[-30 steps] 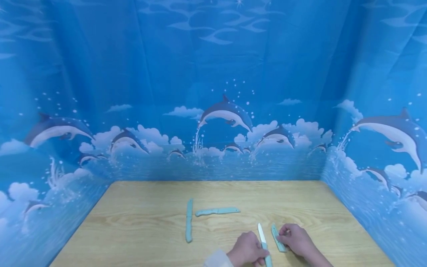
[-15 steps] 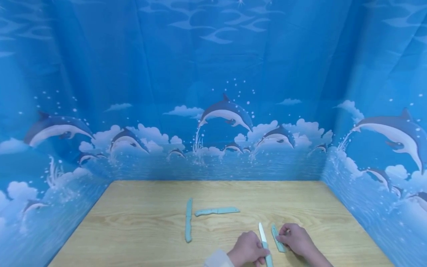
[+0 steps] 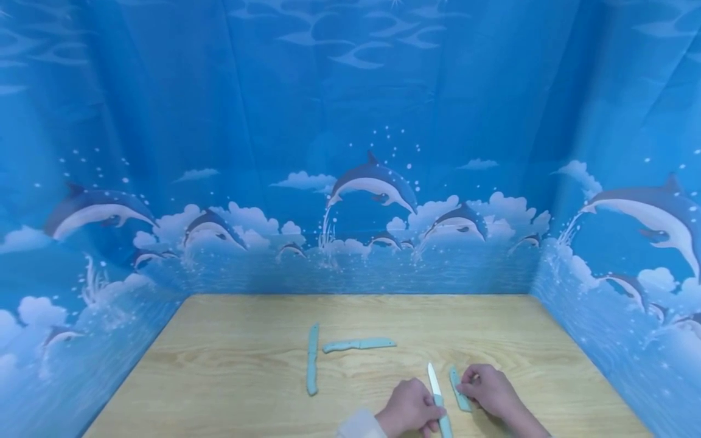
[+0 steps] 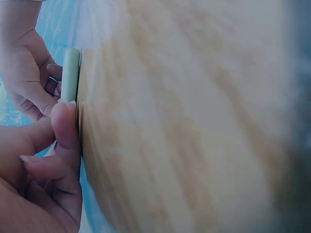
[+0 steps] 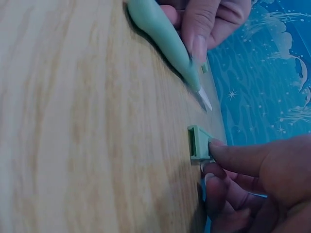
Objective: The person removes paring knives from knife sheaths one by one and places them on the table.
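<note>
Mint-green paring knife [image 3: 439, 400], low at 5 o'clock, pinched in left hand [image 3: 409, 407], blade [image 3: 434, 378] bare; right hand [image 3: 493, 392] pinches sheath [image 3: 456, 385] at blade's 3 o'clock. Sheath-fitting or removal step, I'd judge; covering calls for lining both up.

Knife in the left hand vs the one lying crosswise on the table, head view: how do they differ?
Blade: the held knife shows a bare, pale blade; the crosswise knife has its blade end inside a green cover.
Contact: the held knife is gripped by the left hand; the crosswise knife lies untouched on the table.
Direction: the held knife's tip points away from the person; the crosswise knife lies sideways.
Shared: pale green handles.
</note>
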`<state>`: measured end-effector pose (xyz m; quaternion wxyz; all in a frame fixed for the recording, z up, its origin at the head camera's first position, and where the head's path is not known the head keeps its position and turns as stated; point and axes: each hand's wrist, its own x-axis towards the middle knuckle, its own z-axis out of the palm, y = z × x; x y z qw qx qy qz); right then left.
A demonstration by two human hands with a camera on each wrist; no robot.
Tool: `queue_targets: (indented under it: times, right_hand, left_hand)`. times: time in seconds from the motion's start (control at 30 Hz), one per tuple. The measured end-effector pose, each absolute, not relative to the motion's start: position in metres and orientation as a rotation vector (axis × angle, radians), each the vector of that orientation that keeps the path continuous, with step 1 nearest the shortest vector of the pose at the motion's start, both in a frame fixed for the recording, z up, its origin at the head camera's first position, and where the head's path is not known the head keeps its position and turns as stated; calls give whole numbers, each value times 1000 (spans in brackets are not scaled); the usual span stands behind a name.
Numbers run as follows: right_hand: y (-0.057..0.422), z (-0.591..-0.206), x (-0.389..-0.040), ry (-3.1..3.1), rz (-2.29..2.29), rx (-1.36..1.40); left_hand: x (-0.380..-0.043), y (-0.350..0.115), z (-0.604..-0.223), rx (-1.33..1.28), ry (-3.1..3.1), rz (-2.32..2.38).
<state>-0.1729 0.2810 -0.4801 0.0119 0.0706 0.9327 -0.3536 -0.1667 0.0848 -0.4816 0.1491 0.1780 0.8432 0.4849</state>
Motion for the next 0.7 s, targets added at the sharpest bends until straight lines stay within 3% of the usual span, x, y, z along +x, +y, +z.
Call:
queue_targets:
  times: [0.7]
  right_hand:
    - [279, -475, -176, 2917, -1061, 258]
  left_hand:
    - [-165, 81, -473, 485, 2401, 1363]
